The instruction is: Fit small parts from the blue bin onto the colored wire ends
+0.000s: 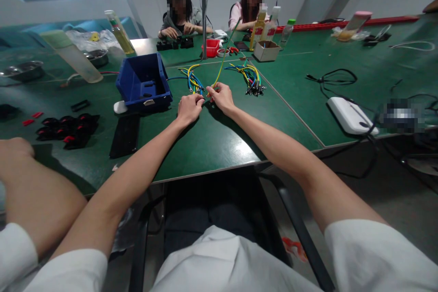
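My right hand (pixel 221 96) is closed in a pinch on a yellow-green wire (pixel 223 61), which rises from the fingers and leans away over the table. Close beside it, my left hand (pixel 190 108) rests on the table with thumb and forefinger pressed together. Whatever sits between those left fingertips is too small to make out. Just beyond the hands lies a loose bundle of blue, yellow and green wires (pixel 193 80). To the right, a second bundle of wires (pixel 252 75) has dark ends with metal terminals pointing toward me.
A blue bin (pixel 145 84) holding small black parts stands left of my hands, near a black phone (pixel 125 136). Black-and-red parts (pixel 68 128) lie farther left, beside another person's arm (pixel 37 191). A white power bank (pixel 352 116) with cables is at right. Two people sit opposite.
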Tool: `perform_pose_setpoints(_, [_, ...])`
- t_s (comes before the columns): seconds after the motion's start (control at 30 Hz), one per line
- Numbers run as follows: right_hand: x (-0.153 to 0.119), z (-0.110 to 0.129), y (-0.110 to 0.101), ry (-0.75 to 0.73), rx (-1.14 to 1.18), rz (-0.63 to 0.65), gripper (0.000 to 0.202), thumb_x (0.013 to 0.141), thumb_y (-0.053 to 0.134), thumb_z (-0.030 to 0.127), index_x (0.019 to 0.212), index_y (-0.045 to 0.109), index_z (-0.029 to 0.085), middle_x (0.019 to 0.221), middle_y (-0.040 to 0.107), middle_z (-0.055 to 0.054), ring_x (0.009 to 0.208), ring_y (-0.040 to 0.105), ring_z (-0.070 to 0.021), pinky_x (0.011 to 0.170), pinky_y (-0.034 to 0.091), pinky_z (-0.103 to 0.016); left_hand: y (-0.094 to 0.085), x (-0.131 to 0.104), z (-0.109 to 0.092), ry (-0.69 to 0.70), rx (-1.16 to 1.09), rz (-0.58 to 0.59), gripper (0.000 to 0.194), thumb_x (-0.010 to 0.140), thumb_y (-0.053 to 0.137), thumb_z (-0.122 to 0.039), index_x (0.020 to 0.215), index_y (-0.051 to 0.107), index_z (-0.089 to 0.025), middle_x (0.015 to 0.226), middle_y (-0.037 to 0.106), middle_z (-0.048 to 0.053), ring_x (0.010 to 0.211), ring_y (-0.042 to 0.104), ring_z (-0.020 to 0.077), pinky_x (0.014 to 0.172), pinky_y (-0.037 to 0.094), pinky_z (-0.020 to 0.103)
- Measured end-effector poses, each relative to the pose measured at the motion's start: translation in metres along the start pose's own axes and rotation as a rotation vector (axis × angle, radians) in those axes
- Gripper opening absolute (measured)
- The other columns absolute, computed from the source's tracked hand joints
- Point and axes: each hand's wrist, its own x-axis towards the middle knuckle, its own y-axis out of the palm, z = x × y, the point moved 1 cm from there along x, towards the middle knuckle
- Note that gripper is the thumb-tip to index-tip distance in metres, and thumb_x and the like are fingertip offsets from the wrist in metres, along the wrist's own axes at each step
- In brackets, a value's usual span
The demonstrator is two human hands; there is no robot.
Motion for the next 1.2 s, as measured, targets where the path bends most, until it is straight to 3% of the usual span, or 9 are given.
perform_pose_setpoints(0.33, [0.000, 0.000, 0.000, -0.016, 0.056, 0.040, 0.025, 0.089, 0.060, 0.042, 0.089, 0.063, 0.017, 0.071, 0.069, 0.000, 0.054, 0.061, -0.0111, 0.063, 0.049, -0.023, -0.002, 0.006, 0.003, -0.005, -0.178, 0.024, 0.022, 0.086, 0.060, -0.025, 0.098, 0.075, -0.016, 0.097, 0.076, 0.007, 0.087, 0.069, 0.0205, 0.087, 0.051, 0.031])
perform_pose_setpoints(0.8, [0.001, -0.002, 0.003, -0.054, 0.109, 0.090, 0.025, 0.087, 0.063, 0.042, 0.088, 0.065, 0.018, 0.071, 0.068, 0.000, 0.054, 0.061, -0.0111, 0.062, 0.049, -0.024, 0.013, 0.018, 0.031, -0.029, -0.356, 0.007, 0.025, 0.081, 0.062, -0.031, 0.095, 0.075, -0.016, 0.094, 0.075, 0.007, 0.086, 0.068, 0.0196, 0.084, 0.053, 0.032])
perform_pose_setpoints(0.97, [-0.004, 0.006, -0.001, -0.006, 0.029, 0.077, 0.029, 0.085, 0.066, 0.045, 0.082, 0.068, 0.016, 0.065, 0.065, -0.001, 0.061, 0.062, -0.0134, 0.068, 0.051, -0.027, 0.012, 0.016, 0.028, -0.013, -0.373, -0.017, 0.022, 0.081, 0.063, -0.031, 0.093, 0.075, -0.016, 0.093, 0.075, 0.007, 0.086, 0.069, 0.0194, 0.084, 0.053, 0.031])
perform_pose_setpoints(1.2, [-0.011, 0.016, -0.004, 0.017, 0.092, 0.082, 0.027, 0.084, 0.066, 0.042, 0.086, 0.069, 0.015, 0.068, 0.067, -0.002, 0.064, 0.064, -0.0149, 0.068, 0.053, -0.028, 0.009, 0.015, 0.022, -0.061, -0.333, -0.007, 0.021, 0.083, 0.062, -0.029, 0.095, 0.074, -0.017, 0.097, 0.075, 0.007, 0.090, 0.069, 0.0199, 0.089, 0.053, 0.033])
